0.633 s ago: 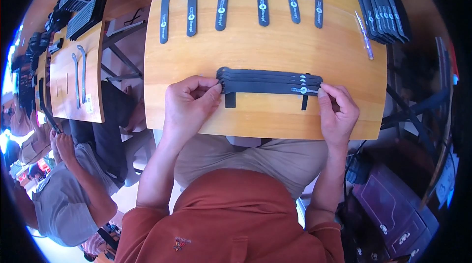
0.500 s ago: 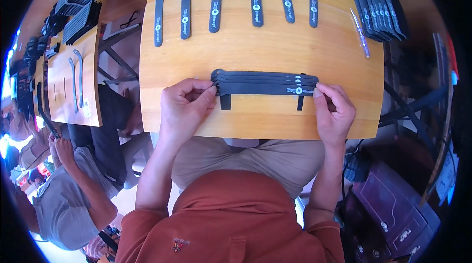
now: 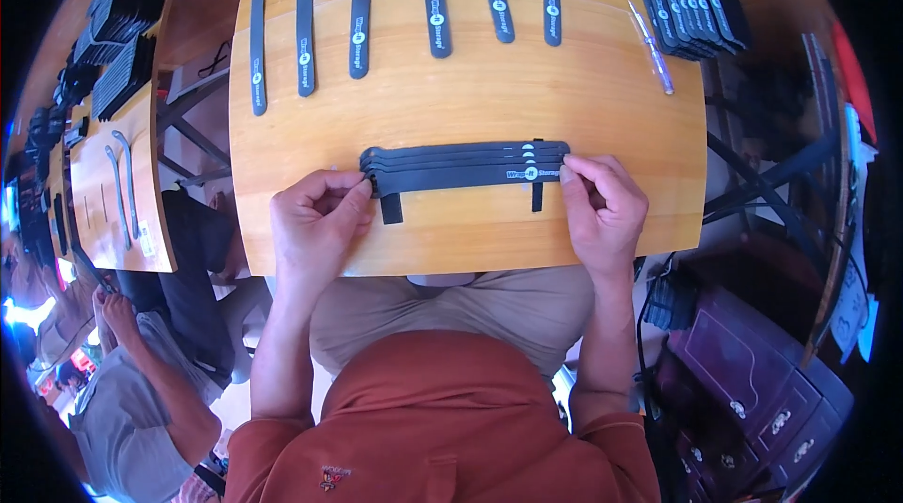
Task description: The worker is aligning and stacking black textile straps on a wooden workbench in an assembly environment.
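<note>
A fanned stack of dark grey hook-and-loop straps (image 3: pixel 451 171) lies crosswise near the table's front edge, each strap overlapping the one behind it. My left hand (image 3: pixel 315 216) pinches the stack's left end between thumb and fingers. At the right end, my right hand (image 3: pixel 607 207) has its thumb and forefinger closed on the strap tips, beside a pale printed mark. Two short black strips, one on the left (image 3: pixel 391 208) and one on the right (image 3: pixel 537 198), run under the stack and stick out towards me. My fingertips hide the extreme ends of the straps.
Several single straps (image 3: pixel 359 18) are spread in a row across the far side of the wooden table (image 3: pixel 451 112). A screwdriver (image 3: pixel 656 56) lies near a thick strap pile (image 3: pixel 691 0) at the far right. On the left, a co-worker's hands (image 3: pixel 118 310) are beside another table (image 3: pixel 141 178).
The view has shifted, so the table and stack appear further left. Both hands keep their pinch on the stack's ends; the straps are arranged much as before.
</note>
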`<control>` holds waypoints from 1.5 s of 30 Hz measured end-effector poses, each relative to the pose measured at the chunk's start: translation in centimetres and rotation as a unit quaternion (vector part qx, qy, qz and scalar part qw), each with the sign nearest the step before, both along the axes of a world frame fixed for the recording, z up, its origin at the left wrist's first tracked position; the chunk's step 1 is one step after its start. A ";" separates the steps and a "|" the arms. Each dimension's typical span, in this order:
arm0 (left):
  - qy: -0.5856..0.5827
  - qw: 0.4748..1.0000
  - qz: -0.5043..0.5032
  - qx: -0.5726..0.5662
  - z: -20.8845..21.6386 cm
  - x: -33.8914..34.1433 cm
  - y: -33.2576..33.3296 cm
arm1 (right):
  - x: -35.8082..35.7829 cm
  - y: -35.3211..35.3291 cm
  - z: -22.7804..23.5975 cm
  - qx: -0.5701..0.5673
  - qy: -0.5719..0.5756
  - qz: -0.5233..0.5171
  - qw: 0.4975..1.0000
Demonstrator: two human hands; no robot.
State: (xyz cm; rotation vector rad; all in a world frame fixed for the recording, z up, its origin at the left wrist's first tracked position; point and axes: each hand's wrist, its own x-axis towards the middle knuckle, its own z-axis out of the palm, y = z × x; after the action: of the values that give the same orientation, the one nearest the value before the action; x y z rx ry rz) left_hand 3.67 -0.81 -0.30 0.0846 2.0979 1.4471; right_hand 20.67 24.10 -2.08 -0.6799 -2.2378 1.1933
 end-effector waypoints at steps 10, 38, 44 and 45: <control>0.007 1.000 -0.008 -0.003 0.2 0.0 0.1 | 0.0 0.1 0.2 0.020 -0.014 0.005 1.000; 0.005 1.000 -0.002 0.006 0.3 0.0 0.3 | -0.1 -0.5 0.1 0.065 -0.024 0.001 0.998; 0.026 0.999 -0.020 0.006 0.3 -0.1 0.2 | -0.1 -0.3 -0.1 0.085 -0.021 0.008 0.996; 0.027 0.999 -0.016 0.010 0.1 0.0 0.1 | -0.1 -0.3 -0.2 0.084 -0.019 0.009 0.996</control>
State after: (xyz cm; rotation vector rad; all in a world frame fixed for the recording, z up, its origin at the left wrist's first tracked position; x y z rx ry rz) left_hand 3.64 -0.67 -0.23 0.1647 2.1162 1.4617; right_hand 20.53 23.82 -2.30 -0.6221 -2.3483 0.9934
